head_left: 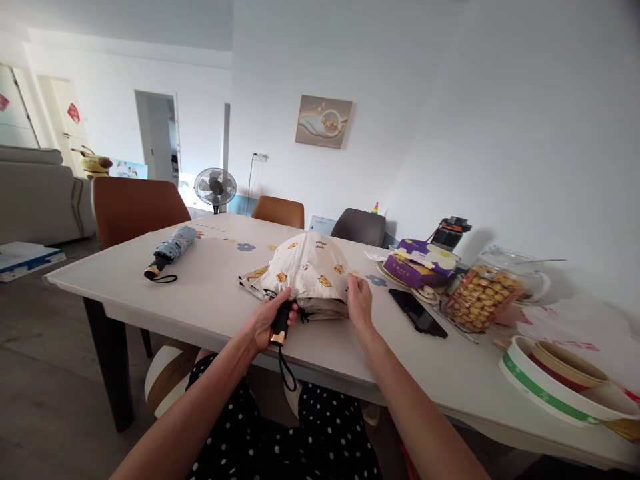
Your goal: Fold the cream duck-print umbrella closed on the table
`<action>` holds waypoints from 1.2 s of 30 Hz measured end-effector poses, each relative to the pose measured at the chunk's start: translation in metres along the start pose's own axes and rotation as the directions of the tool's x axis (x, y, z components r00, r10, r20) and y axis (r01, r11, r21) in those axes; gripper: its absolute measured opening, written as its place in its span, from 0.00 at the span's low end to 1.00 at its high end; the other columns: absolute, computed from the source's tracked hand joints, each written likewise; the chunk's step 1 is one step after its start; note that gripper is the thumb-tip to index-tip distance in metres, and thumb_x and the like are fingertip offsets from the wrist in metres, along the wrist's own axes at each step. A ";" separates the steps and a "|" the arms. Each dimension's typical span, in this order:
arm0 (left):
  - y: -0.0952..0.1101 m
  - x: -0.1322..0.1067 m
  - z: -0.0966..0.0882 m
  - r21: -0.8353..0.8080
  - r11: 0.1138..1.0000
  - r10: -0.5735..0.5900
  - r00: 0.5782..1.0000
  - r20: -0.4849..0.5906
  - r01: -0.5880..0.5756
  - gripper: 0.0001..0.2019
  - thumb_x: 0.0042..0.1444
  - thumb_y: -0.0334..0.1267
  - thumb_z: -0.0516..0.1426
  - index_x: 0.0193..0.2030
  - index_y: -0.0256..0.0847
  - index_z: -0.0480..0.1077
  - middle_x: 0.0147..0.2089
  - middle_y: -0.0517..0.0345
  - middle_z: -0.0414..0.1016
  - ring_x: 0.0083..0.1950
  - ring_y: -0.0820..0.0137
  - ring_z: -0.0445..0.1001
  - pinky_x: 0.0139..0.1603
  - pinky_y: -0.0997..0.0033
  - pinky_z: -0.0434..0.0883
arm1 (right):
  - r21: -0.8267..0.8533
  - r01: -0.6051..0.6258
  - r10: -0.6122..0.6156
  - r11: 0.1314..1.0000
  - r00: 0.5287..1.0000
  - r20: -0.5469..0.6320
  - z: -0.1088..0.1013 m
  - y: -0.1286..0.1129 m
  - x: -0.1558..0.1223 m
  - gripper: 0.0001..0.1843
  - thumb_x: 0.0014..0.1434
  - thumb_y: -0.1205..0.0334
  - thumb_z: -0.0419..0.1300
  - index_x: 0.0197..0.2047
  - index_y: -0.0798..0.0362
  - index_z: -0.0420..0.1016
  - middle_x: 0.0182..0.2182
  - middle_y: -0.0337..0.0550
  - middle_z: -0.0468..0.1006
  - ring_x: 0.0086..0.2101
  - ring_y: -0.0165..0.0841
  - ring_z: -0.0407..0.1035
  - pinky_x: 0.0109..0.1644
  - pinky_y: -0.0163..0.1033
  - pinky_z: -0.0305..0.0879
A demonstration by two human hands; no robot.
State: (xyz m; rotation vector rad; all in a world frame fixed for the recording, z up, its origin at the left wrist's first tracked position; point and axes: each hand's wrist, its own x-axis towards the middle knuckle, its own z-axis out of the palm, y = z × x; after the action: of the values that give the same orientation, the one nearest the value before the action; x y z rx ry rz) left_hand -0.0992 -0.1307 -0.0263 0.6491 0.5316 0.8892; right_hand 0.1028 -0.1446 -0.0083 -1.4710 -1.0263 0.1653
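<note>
A cream umbrella (307,270) printed with small yellow cartoon figures lies collapsed and loosely bunched on the white table (210,293) in front of me. My left hand (270,321) grips its black handle near the table's front edge, and a black wrist strap hangs down from it. My right hand (359,300) rests on the right side of the canopy fabric, fingers pressing on the folds. A second umbrella (170,252), blue and folded tight with a black handle, lies apart at the far left of the table.
A black phone (417,312) lies right of my right hand. Behind it are a purple box (417,267), a bag of snacks (481,297) and a dark bottle (450,233). Stacked paper bowls (560,380) sit at the right. Chairs (135,207) stand around the table.
</note>
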 end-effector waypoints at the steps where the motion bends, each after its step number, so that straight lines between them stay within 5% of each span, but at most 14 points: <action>1: 0.000 0.000 0.000 0.008 1.000 0.001 1.000 0.003 -0.001 0.10 0.55 0.40 0.57 0.30 0.34 0.63 0.25 0.57 0.68 0.19 0.79 0.64 0.15 0.80 0.61 | 0.026 -0.031 0.031 0.999 0.999 -0.018 0.001 0.002 -0.002 0.19 0.55 0.43 0.50 0.30 0.52 0.66 0.27 0.41 0.72 0.30 0.35 0.66 0.32 0.38 0.64; 5: -0.002 0.000 -0.001 0.024 1.000 0.001 1.000 0.012 -0.001 0.11 0.55 0.40 0.58 0.31 0.34 0.63 0.25 0.57 0.68 0.19 0.79 0.64 0.16 0.80 0.61 | 0.192 -0.224 0.215 0.956 0.974 0.063 0.001 0.002 -0.005 0.18 0.50 0.44 0.57 0.28 0.52 0.69 0.25 0.39 0.72 0.26 0.34 0.66 0.24 0.37 0.64; 10: 0.000 -0.003 0.000 0.035 0.999 0.000 1.000 -0.006 0.000 0.10 0.55 0.40 0.57 0.32 0.34 0.63 0.26 0.57 0.68 0.20 0.79 0.64 0.17 0.80 0.61 | 0.462 -0.585 0.425 0.666 0.807 0.409 -0.007 -0.006 -0.001 0.15 0.46 0.56 0.64 0.37 0.53 0.73 0.27 0.40 0.76 0.19 0.31 0.66 0.16 0.35 0.63; 13: 0.001 -0.003 0.001 0.021 1.000 -0.020 1.000 -0.011 0.021 0.10 0.56 0.39 0.56 0.31 0.34 0.63 0.26 0.57 0.67 0.20 0.79 0.63 0.16 0.80 0.61 | 0.651 -0.585 0.341 0.484 0.811 0.476 -0.014 -0.010 0.000 0.11 0.49 0.60 0.63 0.38 0.51 0.72 0.31 0.38 0.78 0.25 0.31 0.71 0.21 0.34 0.69; 16: 0.002 -0.002 0.000 0.019 0.999 -0.037 0.999 -0.004 0.037 0.11 0.56 0.40 0.56 0.31 0.34 0.62 0.25 0.57 0.67 0.20 0.79 0.63 0.16 0.80 0.61 | 0.741 -0.570 0.194 0.354 0.820 0.538 -0.016 -0.010 0.001 0.14 0.57 0.53 0.56 0.43 0.51 0.71 0.38 0.41 0.79 0.35 0.35 0.74 0.34 0.41 0.75; 19: 0.001 -0.002 0.000 0.045 0.998 -0.047 0.999 0.000 0.047 0.11 0.56 0.41 0.56 0.31 0.35 0.61 0.25 0.57 0.67 0.20 0.78 0.63 0.16 0.80 0.61 | 0.714 -0.647 0.273 0.267 0.762 0.588 -0.010 -0.005 0.004 0.15 0.63 0.55 0.49 0.45 0.54 0.70 0.37 0.45 0.80 0.36 0.36 0.76 0.36 0.44 0.76; 24: 0.001 -0.003 0.001 0.073 0.995 -0.062 0.998 0.007 0.061 0.11 0.56 0.40 0.56 0.31 0.35 0.61 0.25 0.56 0.68 0.20 0.77 0.64 0.16 0.80 0.62 | 0.668 -0.733 0.371 0.130 0.661 0.653 -0.004 -0.004 0.013 0.12 0.64 0.67 0.45 0.45 0.56 0.68 0.24 0.40 0.78 0.24 0.30 0.74 0.28 0.33 0.75; 29: 0.002 -0.004 0.003 0.064 0.995 -0.073 0.997 -0.002 0.073 0.10 0.57 0.40 0.55 0.31 0.35 0.61 0.24 0.57 0.67 0.20 0.77 0.64 0.16 0.79 0.61 | 0.659 -0.736 0.396 0.152 0.657 0.642 -0.009 -0.005 0.013 0.15 0.63 0.69 0.42 0.44 0.56 0.68 0.25 0.41 0.79 0.24 0.30 0.74 0.24 0.31 0.72; 33: 0.001 -0.002 0.002 0.072 0.995 -0.069 0.998 0.000 0.069 0.10 0.57 0.40 0.55 0.31 0.35 0.61 0.24 0.56 0.68 0.20 0.77 0.64 0.16 0.79 0.61 | 0.669 -0.679 0.361 0.302 0.731 0.579 -0.006 -0.003 0.007 0.13 0.61 0.67 0.46 0.43 0.51 0.70 0.26 0.38 0.79 0.24 0.32 0.74 0.23 0.35 0.72; 36: 0.001 -0.002 0.001 0.082 0.994 -0.069 0.998 0.007 0.068 0.10 0.56 0.40 0.56 0.30 0.35 0.61 0.24 0.56 0.68 0.20 0.77 0.64 0.16 0.79 0.61 | 0.713 -0.632 0.348 0.303 0.770 0.535 -0.004 -0.005 0.007 0.14 0.60 0.67 0.46 0.44 0.49 0.71 0.32 0.39 0.80 0.31 0.34 0.75 0.33 0.41 0.75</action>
State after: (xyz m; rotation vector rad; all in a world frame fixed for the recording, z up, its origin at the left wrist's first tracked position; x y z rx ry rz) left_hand -0.0997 -0.1322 -0.0245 0.7051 0.5802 0.8028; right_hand 0.1070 -0.1440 -0.0003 -0.7115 -0.4603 1.2419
